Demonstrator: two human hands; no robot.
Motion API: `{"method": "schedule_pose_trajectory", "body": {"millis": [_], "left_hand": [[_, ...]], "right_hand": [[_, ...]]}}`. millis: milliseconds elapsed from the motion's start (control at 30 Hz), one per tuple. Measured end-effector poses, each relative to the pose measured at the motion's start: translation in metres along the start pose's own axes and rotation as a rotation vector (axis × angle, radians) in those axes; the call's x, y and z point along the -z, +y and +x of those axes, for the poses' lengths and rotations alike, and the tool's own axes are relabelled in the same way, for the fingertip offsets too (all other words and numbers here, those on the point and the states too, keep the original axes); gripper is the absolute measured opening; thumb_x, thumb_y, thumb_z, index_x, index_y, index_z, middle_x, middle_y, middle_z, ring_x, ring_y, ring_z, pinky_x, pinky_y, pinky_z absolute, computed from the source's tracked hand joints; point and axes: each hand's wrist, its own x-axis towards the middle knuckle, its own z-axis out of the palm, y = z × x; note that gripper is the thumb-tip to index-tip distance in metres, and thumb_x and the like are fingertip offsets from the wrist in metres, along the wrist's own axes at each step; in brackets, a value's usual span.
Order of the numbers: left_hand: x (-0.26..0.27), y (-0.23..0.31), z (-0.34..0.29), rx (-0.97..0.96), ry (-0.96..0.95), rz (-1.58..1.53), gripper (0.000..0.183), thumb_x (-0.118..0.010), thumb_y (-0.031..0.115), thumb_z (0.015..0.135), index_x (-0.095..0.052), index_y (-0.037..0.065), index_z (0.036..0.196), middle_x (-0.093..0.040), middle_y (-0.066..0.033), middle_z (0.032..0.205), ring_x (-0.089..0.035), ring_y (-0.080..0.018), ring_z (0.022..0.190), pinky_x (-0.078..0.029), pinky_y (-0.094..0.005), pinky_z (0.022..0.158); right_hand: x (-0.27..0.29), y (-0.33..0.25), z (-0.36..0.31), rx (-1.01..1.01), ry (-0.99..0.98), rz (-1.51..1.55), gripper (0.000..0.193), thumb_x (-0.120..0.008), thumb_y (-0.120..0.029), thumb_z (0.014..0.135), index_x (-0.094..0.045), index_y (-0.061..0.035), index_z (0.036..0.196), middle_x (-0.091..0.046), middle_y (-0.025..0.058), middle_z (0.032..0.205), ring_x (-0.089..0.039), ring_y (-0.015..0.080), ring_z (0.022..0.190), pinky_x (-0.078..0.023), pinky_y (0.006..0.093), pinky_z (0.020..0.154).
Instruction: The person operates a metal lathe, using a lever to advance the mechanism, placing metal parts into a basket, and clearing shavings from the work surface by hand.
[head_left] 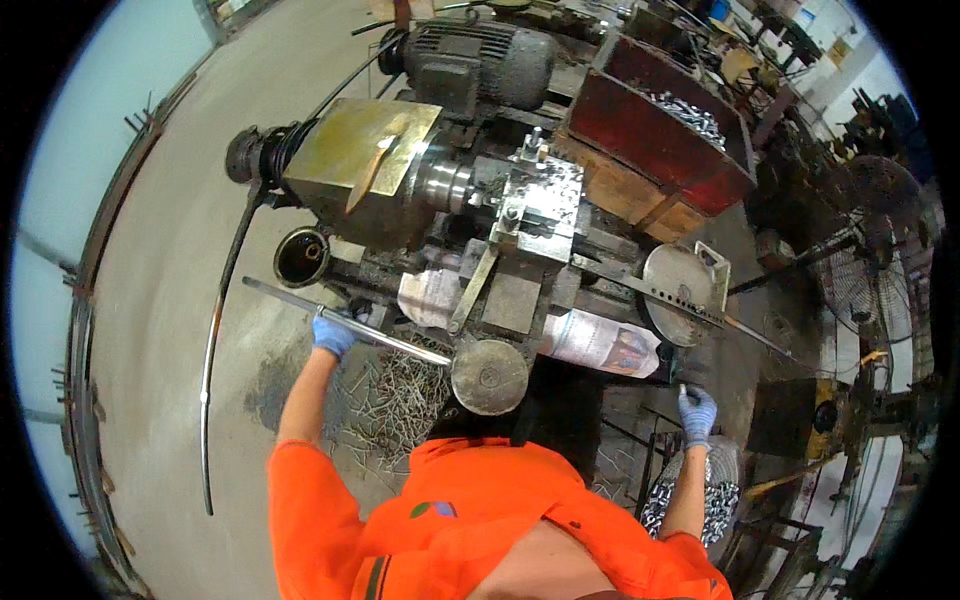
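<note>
My left hand (334, 336), in a blue glove, is closed round a long steel bar (385, 338). The bar slants past a small round metal plate (489, 377) in front of my body. At the right, my gloved right hand (698, 414) is raised beside the machine. One finger stands apart from the others, and I make out nothing in it. Just below that hand is a round basket (735, 462) with many small shiny metal parts (715, 508). Ahead is a lathe-like machine with a steel chuck (446, 187) and a metal tool block (540, 207).
A wooden-handled brush (370, 172) lies on the machine's yellowish cover (330, 140). Behind stand an electric motor (480, 62) and a red bin (655, 125) of metal parts. Metal shavings (400, 400) litter the floor near my left arm. A larger round plate (685, 292) is at the right.
</note>
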Motion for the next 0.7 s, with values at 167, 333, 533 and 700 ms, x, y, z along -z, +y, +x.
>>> {"method": "schedule_pose_trajectory", "body": {"millis": [167,333,533,700], "left_hand": [[-0.082,0.031,-0.016,0.353,0.354,0.033,0.046,-0.046,0.052,0.085,-0.068,0.013,0.096,-0.067,-0.0157,0.087,-0.065,-0.0333,0.079,-0.05,-0.0422,0.067],[0.003,0.013,-0.009,-0.056,-0.177,0.418,0.029,-0.052,0.039,0.079,-0.07,0.017,0.087,-0.068,-0.0098,0.09,-0.066,-0.0288,0.081,-0.051,-0.0406,0.066],[-0.012,0.024,-0.025,0.234,-0.063,0.105,0.034,-0.058,0.04,0.078,-0.067,0.011,0.094,-0.067,-0.0125,0.093,-0.064,-0.0326,0.087,-0.05,-0.0428,0.075],[0.009,-0.008,-0.046,0.191,-0.118,0.033,0.038,-0.058,0.043,0.079,-0.066,0.01,0.097,-0.065,-0.0166,0.094,-0.062,-0.0343,0.09,-0.048,-0.044,0.079]], "right_hand": [[-0.007,-0.008,-0.023,-0.065,-0.059,0.002,0.027,-0.071,-0.028,0.073,-0.07,-0.0021,0.082,-0.068,0.0152,0.08,-0.066,0.0258,0.075,-0.05,0.0331,0.074],[0.016,-0.021,-0.009,0.083,0.081,-0.061,0.025,-0.073,-0.026,0.072,-0.07,-0.0025,0.08,-0.068,0.015,0.076,-0.066,0.0249,0.07,-0.05,0.0326,0.07],[0.053,-0.078,0.016,0.234,0.156,-0.005,0.022,-0.074,-0.02,0.071,-0.069,-0.0009,0.082,-0.067,0.0141,0.074,-0.062,0.0223,0.062,-0.049,0.0312,0.064],[0.053,-0.183,0.048,0.453,0.152,0.179,0.024,-0.073,-0.023,0.073,-0.068,-0.0011,0.082,-0.067,0.0127,0.076,-0.064,0.0235,0.066,-0.049,0.0325,0.064]]}}
